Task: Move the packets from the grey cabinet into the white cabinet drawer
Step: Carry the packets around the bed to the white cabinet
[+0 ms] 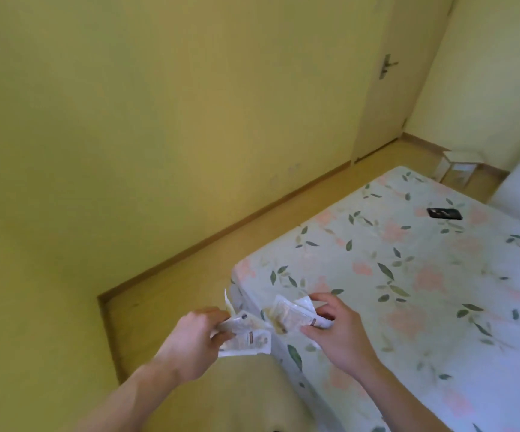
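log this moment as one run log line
stage: carrying | left hand: holds packets | right hand: holds packets | place: beside floral bed | cabinets: not in view

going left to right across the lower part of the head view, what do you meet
left hand → packets it grips → packets in the right hand → right hand → floral bed sheet
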`<action>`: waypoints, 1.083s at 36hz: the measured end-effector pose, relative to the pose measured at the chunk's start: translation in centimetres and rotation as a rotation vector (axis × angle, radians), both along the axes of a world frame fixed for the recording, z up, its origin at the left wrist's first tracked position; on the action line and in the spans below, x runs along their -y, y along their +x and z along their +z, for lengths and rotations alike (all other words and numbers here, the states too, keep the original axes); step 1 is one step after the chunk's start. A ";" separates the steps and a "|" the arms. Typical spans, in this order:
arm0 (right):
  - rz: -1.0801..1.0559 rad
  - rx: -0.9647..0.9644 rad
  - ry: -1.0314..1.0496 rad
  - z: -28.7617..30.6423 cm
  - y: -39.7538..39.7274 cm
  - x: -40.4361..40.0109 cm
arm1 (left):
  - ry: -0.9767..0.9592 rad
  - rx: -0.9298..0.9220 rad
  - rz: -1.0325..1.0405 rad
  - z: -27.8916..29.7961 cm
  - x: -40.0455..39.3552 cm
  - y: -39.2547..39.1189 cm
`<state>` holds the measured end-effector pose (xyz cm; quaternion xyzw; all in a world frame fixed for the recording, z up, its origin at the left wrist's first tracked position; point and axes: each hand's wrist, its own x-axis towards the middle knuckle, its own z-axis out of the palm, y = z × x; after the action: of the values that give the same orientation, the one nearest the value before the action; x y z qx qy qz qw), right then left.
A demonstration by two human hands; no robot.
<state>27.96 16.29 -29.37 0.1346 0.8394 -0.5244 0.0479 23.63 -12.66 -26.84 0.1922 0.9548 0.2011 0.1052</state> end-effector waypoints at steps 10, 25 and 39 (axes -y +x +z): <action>0.186 -0.006 0.040 1.7 -18.7 7.8 | 0.060 0.031 0.245 0.6 9.2 -12.2; 0.015 0.013 0.023 0.5 -41.2 17.2 | 0.051 -0.002 0.079 -0.5 18.5 -41.8; -0.303 0.005 -0.004 -0.6 -59.5 12.0 | 0.091 -0.046 -0.230 -0.5 10.5 -69.0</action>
<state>-31.57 4.33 -29.96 0.2609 0.8084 -0.5268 -0.0292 -45.33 -23.14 -27.29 0.3095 0.9185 0.2264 0.0968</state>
